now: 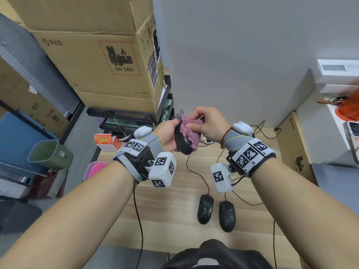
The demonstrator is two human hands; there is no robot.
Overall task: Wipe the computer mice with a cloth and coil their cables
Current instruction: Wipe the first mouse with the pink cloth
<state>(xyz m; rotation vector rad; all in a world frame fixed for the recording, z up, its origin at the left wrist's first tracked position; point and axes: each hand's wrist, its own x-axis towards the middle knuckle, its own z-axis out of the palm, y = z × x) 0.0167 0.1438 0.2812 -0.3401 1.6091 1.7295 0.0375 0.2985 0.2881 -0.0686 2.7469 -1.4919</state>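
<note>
My left hand [167, 135] grips a black computer mouse [182, 143], held up above the wooden table [167, 210]. My right hand [208, 124] pinches a fuzzy purple cloth [189, 131] and presses it onto the top of that mouse. The mouse's black cable [196, 172] hangs down to the table. Two more black mice lie side by side on the table, one on the left [205, 209] and one on the right [227, 216], their cables trailing toward the wall.
Stacked cardboard boxes [97, 61] rise at the back left above black equipment [120, 114]. A green bin [49, 154] stands on the floor at left, a pink container [97, 167] by the table's left edge. A white cabinet [330, 113] and a box stand at right.
</note>
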